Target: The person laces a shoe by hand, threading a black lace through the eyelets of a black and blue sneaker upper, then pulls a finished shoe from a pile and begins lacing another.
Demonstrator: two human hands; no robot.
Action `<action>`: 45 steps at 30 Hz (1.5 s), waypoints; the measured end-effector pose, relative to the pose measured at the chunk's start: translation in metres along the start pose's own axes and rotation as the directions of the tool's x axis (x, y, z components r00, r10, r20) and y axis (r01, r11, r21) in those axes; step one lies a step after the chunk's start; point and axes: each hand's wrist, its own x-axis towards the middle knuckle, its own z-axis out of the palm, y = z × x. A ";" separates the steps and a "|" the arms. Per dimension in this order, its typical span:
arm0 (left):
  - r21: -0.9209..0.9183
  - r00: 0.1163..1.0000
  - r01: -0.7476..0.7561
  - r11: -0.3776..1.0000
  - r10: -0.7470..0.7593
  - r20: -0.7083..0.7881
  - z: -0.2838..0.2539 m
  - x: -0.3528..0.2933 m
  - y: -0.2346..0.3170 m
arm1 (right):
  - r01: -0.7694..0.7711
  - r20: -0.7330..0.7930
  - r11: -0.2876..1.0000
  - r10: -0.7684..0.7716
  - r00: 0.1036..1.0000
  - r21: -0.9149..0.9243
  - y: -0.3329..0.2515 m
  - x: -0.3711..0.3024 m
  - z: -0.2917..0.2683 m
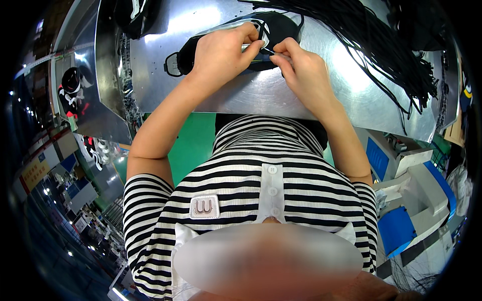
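Note:
A black shoe upper (188, 54) with white trim lies on its side on the metal tabletop, a grey loop at its left end. My left hand (223, 50) rests across it, thumb and fingers closed on the white-edged lacing area. A black shoelace (302, 24) runs up from the upper's right part. My right hand (304, 70) is closed in a pinch just right of the left fingertips. From that pinch a thin, pale, rod-like tool (268, 50) points toward the lacing area. Its far tip and whatever lies beneath my fingers are hidden.
A thick bundle of black laces (369, 45) spreads over the right side of the metal table (221, 104). Another dark shoe piece (134, 17) sits at the far left. White and blue machine parts (411, 200) stand below the table on the right.

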 end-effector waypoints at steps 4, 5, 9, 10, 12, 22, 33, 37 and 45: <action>-0.045 0.999 0.017 0.999 -0.016 0.032 -0.001 0.003 -0.003 | -0.041 0.022 0.997 0.040 0.999 0.064 0.000 0.000 -0.002; -0.053 0.999 0.020 0.998 -0.018 0.034 -0.001 0.003 -0.003 | -0.048 0.026 0.995 0.046 0.999 0.092 0.001 0.000 -0.002; -0.094 0.997 0.046 0.994 -0.039 0.069 -0.004 0.005 -0.002 | -0.026 0.017 0.995 0.024 1.000 0.100 0.002 0.000 -0.001; -0.105 0.995 0.059 0.993 -0.051 0.084 -0.005 0.005 -0.002 | -0.028 0.027 0.995 0.025 0.999 0.094 0.003 0.001 -0.001; -0.123 0.993 0.077 0.989 -0.065 0.098 -0.005 0.005 -0.002 | -0.029 0.044 0.997 0.026 0.999 0.076 0.003 0.002 -0.002; -0.335 0.988 -0.102 0.937 0.135 0.077 0.003 -0.004 -0.009 | -0.014 0.016 0.994 0.016 1.000 -0.109 0.002 0.001 0.005; -0.202 0.998 -0.055 0.978 0.057 0.003 0.003 -0.022 -0.007 | 0.053 -0.010 0.997 -0.053 0.999 -0.057 0.001 0.001 0.014; -0.101 0.999 -0.047 0.994 0.048 0.008 0.001 -0.028 -0.003 | 0.057 0.016 0.996 -0.056 0.998 -0.071 -0.001 0.001 0.016; -0.023 0.926 -0.372 0.928 0.369 -0.079 0.012 -0.034 0.003 | -0.008 0.061 0.999 0.010 0.998 -0.047 -0.006 -0.011 0.017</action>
